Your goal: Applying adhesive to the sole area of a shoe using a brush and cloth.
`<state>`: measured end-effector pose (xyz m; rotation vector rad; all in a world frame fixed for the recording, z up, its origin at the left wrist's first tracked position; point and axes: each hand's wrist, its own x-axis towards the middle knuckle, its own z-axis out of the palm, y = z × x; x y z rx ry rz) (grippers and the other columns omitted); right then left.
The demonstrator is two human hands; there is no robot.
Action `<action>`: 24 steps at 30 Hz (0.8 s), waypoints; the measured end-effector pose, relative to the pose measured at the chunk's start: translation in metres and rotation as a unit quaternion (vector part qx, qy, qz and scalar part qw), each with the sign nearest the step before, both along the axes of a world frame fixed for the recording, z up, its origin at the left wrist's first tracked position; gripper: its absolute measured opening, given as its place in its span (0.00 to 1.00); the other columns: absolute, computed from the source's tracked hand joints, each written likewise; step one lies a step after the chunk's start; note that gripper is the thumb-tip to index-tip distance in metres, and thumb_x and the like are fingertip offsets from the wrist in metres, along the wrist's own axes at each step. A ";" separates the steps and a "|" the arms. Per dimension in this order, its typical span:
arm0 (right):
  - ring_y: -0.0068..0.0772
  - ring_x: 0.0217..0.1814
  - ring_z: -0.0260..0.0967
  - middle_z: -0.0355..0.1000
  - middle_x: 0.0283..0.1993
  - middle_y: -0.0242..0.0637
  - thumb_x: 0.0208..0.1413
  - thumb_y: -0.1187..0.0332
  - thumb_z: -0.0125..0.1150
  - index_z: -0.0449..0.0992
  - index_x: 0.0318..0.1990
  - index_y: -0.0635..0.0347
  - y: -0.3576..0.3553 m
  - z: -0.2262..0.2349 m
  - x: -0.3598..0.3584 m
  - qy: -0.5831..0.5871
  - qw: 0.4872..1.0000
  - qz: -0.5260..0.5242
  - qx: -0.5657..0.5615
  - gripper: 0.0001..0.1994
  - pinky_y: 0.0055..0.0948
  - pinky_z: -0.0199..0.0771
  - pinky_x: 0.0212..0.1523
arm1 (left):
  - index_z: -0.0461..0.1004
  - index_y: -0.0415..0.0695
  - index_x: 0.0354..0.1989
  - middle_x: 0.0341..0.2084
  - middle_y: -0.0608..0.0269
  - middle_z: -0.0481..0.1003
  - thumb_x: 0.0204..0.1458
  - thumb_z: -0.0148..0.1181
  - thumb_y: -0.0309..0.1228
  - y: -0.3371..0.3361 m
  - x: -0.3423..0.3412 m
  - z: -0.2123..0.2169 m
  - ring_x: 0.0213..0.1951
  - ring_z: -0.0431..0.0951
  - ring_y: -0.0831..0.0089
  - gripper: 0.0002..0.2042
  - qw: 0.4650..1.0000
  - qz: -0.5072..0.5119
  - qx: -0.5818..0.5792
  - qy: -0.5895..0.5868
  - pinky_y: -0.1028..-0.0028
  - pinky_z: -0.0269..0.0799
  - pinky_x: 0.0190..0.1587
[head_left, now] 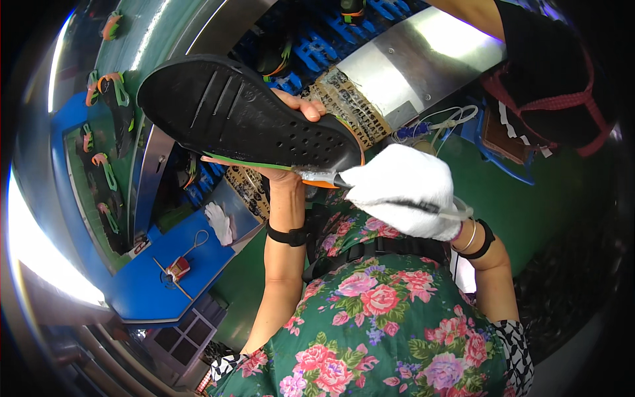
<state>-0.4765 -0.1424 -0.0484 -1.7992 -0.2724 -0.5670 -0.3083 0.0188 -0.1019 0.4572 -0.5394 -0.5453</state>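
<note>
My left hand grips a black shoe from beneath and round its far side. Its sole faces up, with grooves at the forefoot, small round holes toward the heel, and green and orange edging. A white glove covers my right hand, whose fingers are closed round a brush. The brush's dark neck shows past the glove, and its pale tip touches the shoe's near edge by the heel. Most of the handle is hidden in the glove. A greyish tube runs beside my right wrist.
Several shoes ride on a green conveyor at the left. A blue bench bears a white glove and a small red-and-white object. Beyond my hands lie blue racks and a metal panel. Another person's arm enters top right.
</note>
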 end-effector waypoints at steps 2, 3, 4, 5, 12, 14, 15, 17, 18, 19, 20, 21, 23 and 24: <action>0.38 0.37 0.80 0.84 0.40 0.43 0.42 0.80 0.75 0.86 0.33 0.59 -0.002 -0.007 0.002 0.034 0.994 0.012 0.105 0.10 0.34 0.79 0.39 | 0.70 0.27 0.47 0.36 0.45 0.75 0.33 0.55 0.83 -0.001 0.001 -0.001 0.45 0.79 0.56 0.59 1.000 -0.002 0.000 -0.004 0.58 0.71 0.59; 0.35 0.37 0.79 0.83 0.41 0.39 0.46 0.76 0.75 0.86 0.39 0.58 -0.008 -0.009 0.002 0.027 0.997 -0.005 0.068 0.11 0.31 0.78 0.38 | 0.70 0.27 0.47 0.36 0.46 0.75 0.33 0.56 0.83 -0.001 0.001 -0.001 0.45 0.79 0.56 0.59 1.000 -0.003 -0.001 -0.008 0.58 0.71 0.59; 0.35 0.37 0.79 0.83 0.41 0.39 0.46 0.76 0.75 0.86 0.39 0.58 -0.007 -0.008 0.002 0.027 0.997 -0.005 0.068 0.11 0.31 0.78 0.38 | 0.70 0.27 0.47 0.36 0.46 0.75 0.33 0.56 0.83 -0.001 0.003 -0.001 0.45 0.79 0.56 0.59 1.000 -0.004 -0.001 -0.008 0.58 0.71 0.59; 0.36 0.37 0.80 0.83 0.40 0.41 0.44 0.78 0.75 0.86 0.36 0.59 -0.005 -0.007 0.000 0.012 0.999 -0.002 0.038 0.10 0.32 0.79 0.39 | 0.70 0.26 0.48 0.37 0.47 0.75 0.35 0.57 0.81 -0.002 0.003 -0.001 0.45 0.79 0.56 0.58 1.000 -0.004 -0.008 -0.018 0.57 0.71 0.59; 0.38 0.38 0.80 0.84 0.40 0.42 0.43 0.79 0.75 0.86 0.34 0.60 -0.007 -0.004 -0.004 0.065 0.994 -0.012 0.090 0.09 0.33 0.78 0.39 | 0.72 0.28 0.45 0.39 0.52 0.76 0.37 0.44 0.86 -0.007 -0.004 0.006 0.40 0.81 0.56 0.59 0.999 0.038 -0.011 -0.018 0.55 0.71 0.48; 0.38 0.38 0.81 0.83 0.41 0.41 0.45 0.78 0.75 0.86 0.38 0.61 -0.007 -0.003 -0.006 0.020 1.000 0.009 0.012 0.10 0.33 0.80 0.40 | 0.73 0.28 0.48 0.40 0.52 0.74 0.48 0.53 0.69 -0.010 -0.003 0.014 0.42 0.80 0.56 0.45 0.999 0.011 -0.016 -0.040 0.55 0.72 0.52; 0.38 0.38 0.81 0.83 0.41 0.42 0.45 0.78 0.74 0.86 0.38 0.61 -0.008 -0.002 -0.006 0.024 0.999 0.019 0.013 0.10 0.32 0.79 0.40 | 0.73 0.29 0.51 0.41 0.52 0.72 0.59 0.63 0.51 -0.010 -0.002 0.016 0.45 0.79 0.57 0.31 0.998 -0.016 -0.023 -0.063 0.55 0.73 0.57; 0.38 0.37 0.80 0.83 0.41 0.41 0.45 0.78 0.74 0.86 0.38 0.61 -0.011 -0.009 -0.004 0.039 0.998 0.017 0.054 0.10 0.32 0.79 0.39 | 0.73 0.29 0.51 0.41 0.53 0.72 0.60 0.63 0.48 -0.007 0.002 0.012 0.44 0.79 0.57 0.28 0.997 -0.014 -0.011 -0.073 0.55 0.73 0.56; 0.38 0.37 0.80 0.83 0.41 0.41 0.46 0.78 0.74 0.86 0.38 0.60 -0.011 -0.010 -0.004 0.053 0.994 0.016 0.094 0.10 0.32 0.79 0.39 | 0.73 0.29 0.51 0.41 0.53 0.72 0.60 0.63 0.45 -0.005 0.003 0.010 0.44 0.79 0.57 0.26 0.996 -0.012 0.001 -0.084 0.55 0.73 0.56; 0.37 0.37 0.80 0.83 0.41 0.40 0.45 0.78 0.74 0.86 0.37 0.60 -0.013 -0.007 -0.005 0.049 0.998 0.001 0.044 0.10 0.32 0.79 0.40 | 0.73 0.29 0.51 0.41 0.53 0.72 0.60 0.63 0.45 -0.004 0.003 0.009 0.44 0.79 0.57 0.26 0.996 -0.011 0.002 -0.084 0.55 0.73 0.56; 0.37 0.37 0.80 0.83 0.41 0.40 0.45 0.78 0.74 0.86 0.37 0.60 -0.013 -0.004 -0.007 0.049 0.998 0.001 0.045 0.10 0.32 0.79 0.40 | 0.73 0.30 0.50 0.41 0.53 0.72 0.60 0.63 0.45 -0.005 0.002 0.010 0.43 0.79 0.58 0.25 0.996 -0.007 0.004 -0.083 0.56 0.73 0.56; 0.37 0.38 0.80 0.84 0.41 0.40 0.45 0.78 0.74 0.86 0.37 0.60 -0.013 -0.002 -0.008 0.051 0.998 0.014 0.037 0.09 0.32 0.79 0.41 | 0.74 0.30 0.49 0.40 0.54 0.72 0.61 0.63 0.44 -0.006 0.002 0.010 0.43 0.79 0.58 0.24 0.997 -0.003 0.007 -0.083 0.56 0.73 0.57; 0.37 0.39 0.80 0.84 0.41 0.40 0.45 0.77 0.75 0.86 0.37 0.60 -0.015 -0.007 -0.008 0.060 0.995 0.043 0.065 0.09 0.32 0.79 0.41 | 0.74 0.30 0.48 0.39 0.54 0.73 0.61 0.63 0.44 -0.003 0.005 0.008 0.42 0.79 0.59 0.23 0.996 -0.003 0.033 -0.085 0.57 0.73 0.55; 0.37 0.38 0.80 0.84 0.41 0.39 0.45 0.77 0.74 0.86 0.37 0.60 -0.016 -0.010 -0.008 0.061 0.994 0.028 0.081 0.09 0.32 0.79 0.40 | 0.74 0.31 0.47 0.38 0.54 0.73 0.61 0.62 0.43 -0.002 0.005 0.007 0.42 0.79 0.59 0.22 0.995 -0.002 0.058 -0.087 0.57 0.73 0.54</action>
